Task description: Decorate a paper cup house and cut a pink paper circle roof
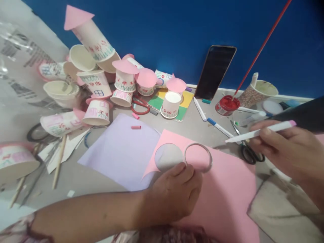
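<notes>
My left hand (174, 194) rests on a pink paper sheet (227, 195), fingers curled, its fingertips touching a clear ring of tape (198, 157) that lies flat on the sheet. A round hole (168, 157) is cut in the pink sheet just left of the ring. My right hand (286, 148) hovers at the right, closed on a white marker with a pink cap (260, 131), tip pointing left toward the ring. A lilac paper sheet (121, 150) lies under the pink one's left corner.
Several decorated paper cups with pink cone roofs (101, 77) are piled at the back left. A phone (215, 72) leans on the blue wall. A red paint pot (226, 104), loose markers (217, 126), black scissors (249, 153) and red scissors (139, 106) lie around.
</notes>
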A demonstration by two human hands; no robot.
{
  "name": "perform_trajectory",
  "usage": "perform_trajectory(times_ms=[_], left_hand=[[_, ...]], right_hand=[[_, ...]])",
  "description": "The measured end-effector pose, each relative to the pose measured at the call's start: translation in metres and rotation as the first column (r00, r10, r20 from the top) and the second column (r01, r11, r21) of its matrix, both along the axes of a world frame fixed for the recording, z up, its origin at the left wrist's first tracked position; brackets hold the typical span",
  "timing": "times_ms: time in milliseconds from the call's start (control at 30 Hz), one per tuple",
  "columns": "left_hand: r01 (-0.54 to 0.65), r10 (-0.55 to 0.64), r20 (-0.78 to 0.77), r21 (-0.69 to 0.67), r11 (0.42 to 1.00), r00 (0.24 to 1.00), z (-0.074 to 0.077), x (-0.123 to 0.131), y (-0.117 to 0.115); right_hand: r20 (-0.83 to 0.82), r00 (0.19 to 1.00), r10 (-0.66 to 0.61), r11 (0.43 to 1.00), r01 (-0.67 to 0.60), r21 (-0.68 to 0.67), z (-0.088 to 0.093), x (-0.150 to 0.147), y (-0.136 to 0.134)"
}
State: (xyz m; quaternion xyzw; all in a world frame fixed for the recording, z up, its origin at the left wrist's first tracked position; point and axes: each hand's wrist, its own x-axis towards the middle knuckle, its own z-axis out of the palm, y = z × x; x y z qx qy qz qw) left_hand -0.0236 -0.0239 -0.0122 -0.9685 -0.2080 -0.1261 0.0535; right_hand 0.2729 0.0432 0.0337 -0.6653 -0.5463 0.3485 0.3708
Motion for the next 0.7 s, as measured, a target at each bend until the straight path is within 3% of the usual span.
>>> perform_trajectory(times_ms=[133,233,333,467,700], left_hand=[[-0.032,0.033,-0.058,0.018,0.999,0.998,0.008,0.0,-0.001],[-0.004,0.005,-0.114,0.011,1.0,0.993,0.014,0.0,-0.002],[0.021,-0.021,-0.15,0.003,1.0,0.989,0.016,0.0,-0.001],[0.025,-0.026,-0.146,-0.011,1.0,0.989,0.013,0.0,-0.002],[0.016,-0.02,-0.153,-0.028,0.999,0.988,0.013,-0.001,-0.003]], right_hand=[[0.124,0.974,0.192,0.98,-0.197,0.03,0.024,-0.04,0.008],[0.217,0.867,0.448,0.888,-0.461,0.008,0.031,-0.078,0.021],[0.246,0.786,0.568,0.812,-0.583,-0.013,0.027,-0.105,0.034],[0.259,0.683,0.683,0.721,-0.687,-0.092,0.018,-0.116,0.042],[0.331,0.602,0.727,0.674,-0.717,-0.178,0.009,-0.121,0.044]])
